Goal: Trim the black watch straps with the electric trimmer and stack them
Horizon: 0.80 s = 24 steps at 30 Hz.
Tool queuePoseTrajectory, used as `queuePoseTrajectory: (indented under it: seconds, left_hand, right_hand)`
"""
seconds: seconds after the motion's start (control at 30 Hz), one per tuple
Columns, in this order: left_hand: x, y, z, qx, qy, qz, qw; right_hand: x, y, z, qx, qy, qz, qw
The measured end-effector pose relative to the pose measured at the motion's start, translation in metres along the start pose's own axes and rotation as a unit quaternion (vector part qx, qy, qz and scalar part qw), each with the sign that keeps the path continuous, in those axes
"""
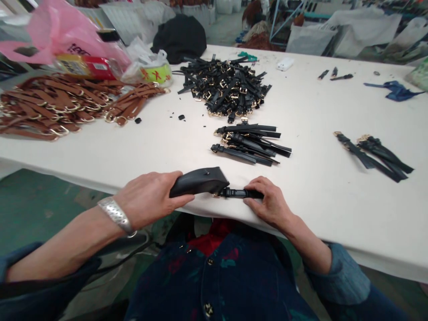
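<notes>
Your left hand (150, 195) wraps tool (199, 180), right hand (270, 201) pinches strap (236, 193) at tail, nearer you than black pile (230, 84); loosened pinch could let strap skid, tool tip scuffing it near buckle (216, 195).

My black tool (199, 182) looks like smooth plastic, the strap (238, 193) glossy leather, my bracelet (116, 216) shiny metal, my right cuff (349, 277) matt denim.
</notes>
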<state>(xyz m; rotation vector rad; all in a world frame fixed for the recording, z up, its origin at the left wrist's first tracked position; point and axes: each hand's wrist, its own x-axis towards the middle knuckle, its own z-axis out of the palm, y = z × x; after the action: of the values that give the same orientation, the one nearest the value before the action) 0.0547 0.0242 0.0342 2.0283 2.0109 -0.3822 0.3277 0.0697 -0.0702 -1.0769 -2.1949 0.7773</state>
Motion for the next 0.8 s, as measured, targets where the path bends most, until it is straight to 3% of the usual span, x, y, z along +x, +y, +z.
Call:
queuePoseTrajectory:
  seconds: [0.2,0.4,0.6,0.8]
  left_hand:
    - [-0.005,0.003,0.003,0.013,-0.044,0.000,0.999]
    - [0.015,0.011,0.005,-0.014,-0.018,0.010,1.000]
    - [-0.001,-0.005,0.010,-0.018,0.001,-0.040,0.999]
    - [-0.010,-0.008,0.011,-0.022,-0.015,-0.032,0.999]
  right_hand:
    - [0.000,-0.001,0.000,-0.003,-0.004,0.003,1.000]
    - [-0.001,0.003,0.000,-0.010,-0.003,0.001,1.000]
    - [-0.001,0.003,0.001,-0.010,-0.004,-0.003,1.000]
    - [0.000,0.000,-0.002,-0.011,-0.012,0.003,1.000]
